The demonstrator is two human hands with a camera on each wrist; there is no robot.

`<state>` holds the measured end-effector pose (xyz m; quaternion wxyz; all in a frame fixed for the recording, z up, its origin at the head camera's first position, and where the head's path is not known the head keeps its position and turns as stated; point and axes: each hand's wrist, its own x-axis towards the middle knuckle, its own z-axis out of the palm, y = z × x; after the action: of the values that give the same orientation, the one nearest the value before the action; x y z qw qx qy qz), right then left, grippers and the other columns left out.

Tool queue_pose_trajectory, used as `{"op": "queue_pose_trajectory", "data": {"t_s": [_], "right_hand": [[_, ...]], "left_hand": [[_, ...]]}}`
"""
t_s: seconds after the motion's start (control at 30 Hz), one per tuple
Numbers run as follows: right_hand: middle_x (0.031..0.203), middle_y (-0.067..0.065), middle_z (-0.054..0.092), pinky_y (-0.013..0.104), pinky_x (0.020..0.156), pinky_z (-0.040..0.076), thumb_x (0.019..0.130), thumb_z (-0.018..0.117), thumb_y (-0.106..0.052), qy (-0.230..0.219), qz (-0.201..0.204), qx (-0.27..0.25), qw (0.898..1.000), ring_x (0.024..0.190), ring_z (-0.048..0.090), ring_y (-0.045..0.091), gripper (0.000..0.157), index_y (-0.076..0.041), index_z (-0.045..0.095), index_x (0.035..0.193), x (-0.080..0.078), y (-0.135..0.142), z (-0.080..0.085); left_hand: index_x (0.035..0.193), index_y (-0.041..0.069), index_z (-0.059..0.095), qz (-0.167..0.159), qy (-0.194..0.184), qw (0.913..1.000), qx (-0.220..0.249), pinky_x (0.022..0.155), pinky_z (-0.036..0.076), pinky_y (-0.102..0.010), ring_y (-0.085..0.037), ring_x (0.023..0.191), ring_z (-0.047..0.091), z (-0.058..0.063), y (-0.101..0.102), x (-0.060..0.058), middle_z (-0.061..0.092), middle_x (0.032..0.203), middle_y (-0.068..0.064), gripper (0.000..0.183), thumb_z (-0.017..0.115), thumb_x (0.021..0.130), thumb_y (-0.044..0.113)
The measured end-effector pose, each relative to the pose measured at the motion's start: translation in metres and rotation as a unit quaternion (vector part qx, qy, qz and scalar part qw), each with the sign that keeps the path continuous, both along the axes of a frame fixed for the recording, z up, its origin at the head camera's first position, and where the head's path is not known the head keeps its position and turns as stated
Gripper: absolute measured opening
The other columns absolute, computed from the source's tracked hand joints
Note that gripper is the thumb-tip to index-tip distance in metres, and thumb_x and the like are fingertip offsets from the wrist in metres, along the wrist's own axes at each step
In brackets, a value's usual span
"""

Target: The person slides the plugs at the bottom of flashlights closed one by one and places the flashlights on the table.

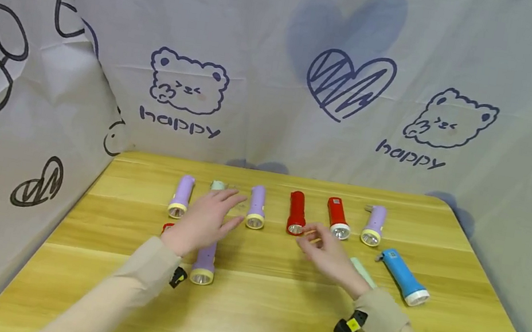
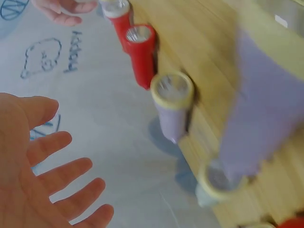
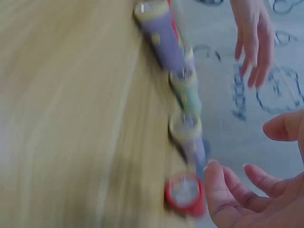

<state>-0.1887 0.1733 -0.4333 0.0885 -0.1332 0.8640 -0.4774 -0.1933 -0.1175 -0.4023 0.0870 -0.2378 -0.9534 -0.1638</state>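
My left hand [image 1: 208, 216] hovers over the left part of the row of flashlights, its spread fingers holding nothing. Partly hidden behind it is a pale green flashlight [image 1: 218, 185]. A purple flashlight [image 1: 181, 196] lies to its left, another purple flashlight [image 1: 256, 207] to its right. Below the hand lies a third purple flashlight [image 1: 204, 263] with a yellow head. My right hand [image 1: 328, 252], fingers loosely bent, holds nothing; in the head view its fingertips overlap the lens end of a red flashlight [image 1: 297, 211]. The left wrist view shows the left palm [image 2: 23, 175] with fingers apart.
Right of the middle, a red flashlight with a white head [image 1: 338, 217] and a purple flashlight [image 1: 374, 225] continue the row. A blue flashlight [image 1: 402, 276] lies slantwise nearer the right edge. My right forearm partly covers a pale green one [image 1: 363, 271]. A printed cloth [image 1: 270, 74] hangs behind the wooden table [image 1: 262, 322].
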Motion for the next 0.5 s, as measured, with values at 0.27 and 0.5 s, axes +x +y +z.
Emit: {"op": "queue_pose_trajectory", "data": {"t_s": [0.27, 0.5], "right_hand": [[0.125, 0.027, 0.061, 0.052, 0.091, 0.055, 0.101, 0.059, -0.02, 0.111, -0.038, 0.125, 0.985, 0.11, 0.063, 0.041, 0.039, 0.003, 0.052, 0.132, -0.009, 0.065, 0.007], [0.124, 0.031, 0.061, 0.057, 0.086, 0.055, 0.095, 0.066, -0.018, 0.183, -0.023, 0.228, 0.956, 0.105, 0.063, 0.044, 0.046, 0.005, 0.051, 0.132, -0.007, 0.099, 0.0]], "left_hand": [[0.147, 0.013, 0.051, -0.038, 0.023, 0.9989, -0.017, 0.115, 0.041, -0.058, -0.038, 0.143, 0.045, -0.001, 0.046, -0.003, 0.046, 0.156, -0.016, 0.049, 0.057, 0.103, 0.034], [0.154, 0.022, 0.043, -0.053, -0.013, 0.9966, -0.062, 0.122, 0.033, -0.056, -0.036, 0.148, 0.039, -0.008, 0.082, 0.003, 0.037, 0.163, -0.01, 0.054, 0.05, 0.105, 0.043]]}}
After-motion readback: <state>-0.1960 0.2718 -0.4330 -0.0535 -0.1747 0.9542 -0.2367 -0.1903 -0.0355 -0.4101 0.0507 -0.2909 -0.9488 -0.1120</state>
